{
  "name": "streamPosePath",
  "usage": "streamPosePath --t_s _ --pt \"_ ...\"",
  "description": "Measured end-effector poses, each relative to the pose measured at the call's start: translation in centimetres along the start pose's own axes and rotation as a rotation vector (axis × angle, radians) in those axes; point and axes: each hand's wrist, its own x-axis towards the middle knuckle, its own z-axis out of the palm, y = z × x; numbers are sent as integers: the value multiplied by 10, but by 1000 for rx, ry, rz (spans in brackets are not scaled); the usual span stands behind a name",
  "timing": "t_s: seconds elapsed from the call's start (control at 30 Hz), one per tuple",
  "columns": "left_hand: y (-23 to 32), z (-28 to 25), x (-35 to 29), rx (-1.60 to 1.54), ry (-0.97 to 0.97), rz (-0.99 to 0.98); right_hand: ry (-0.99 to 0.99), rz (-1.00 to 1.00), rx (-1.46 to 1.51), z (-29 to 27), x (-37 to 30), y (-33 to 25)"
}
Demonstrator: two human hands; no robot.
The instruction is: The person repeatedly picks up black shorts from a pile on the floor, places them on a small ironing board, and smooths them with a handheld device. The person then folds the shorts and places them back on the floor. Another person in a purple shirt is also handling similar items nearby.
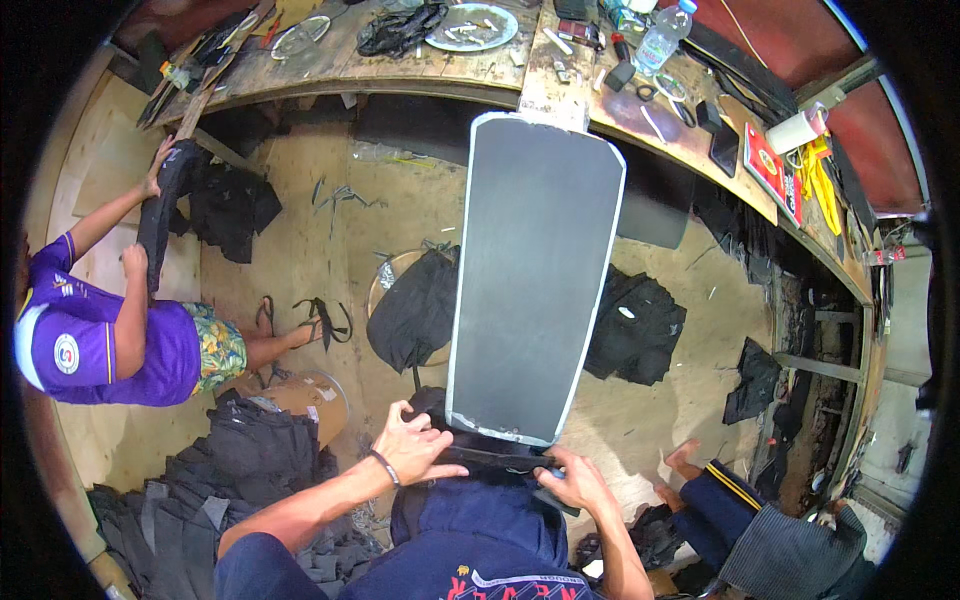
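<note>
Just below the grey board (540,280), the left hand (412,445) is half-open while the right hand (578,480) seems to pinch black cloth (500,461), which could skew if held one-sidedly.

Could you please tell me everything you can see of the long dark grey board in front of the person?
The dark grey board is long and flat, with clipped far corners and an uneven whitish border; it narrows towards the person. Its bare face looks matte, its material uncertain. It reaches from the edge of the wooden workbench to the person; its support is hidden. At its near end lies black fabric, between the left hand and right hand; whether either touches the board is unclear.
</note>
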Motion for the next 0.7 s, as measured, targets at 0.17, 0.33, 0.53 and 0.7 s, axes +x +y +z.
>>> streamPosePath --t_s 0.17,0.33,0.53,0.7 --pt "-47 -45 95 118 582 95 132 -67 -90 -90 45 -45" --pt "-75 -72 224 57 747 -221 456 -168 -73 -161 112 -103" --pt "-9 -35 185 -167 -21 97 -81 163 -284 -122 90 -67" --pt "-55 -39 302 -68 295 82 234 -152 -243 -194 156 -82"
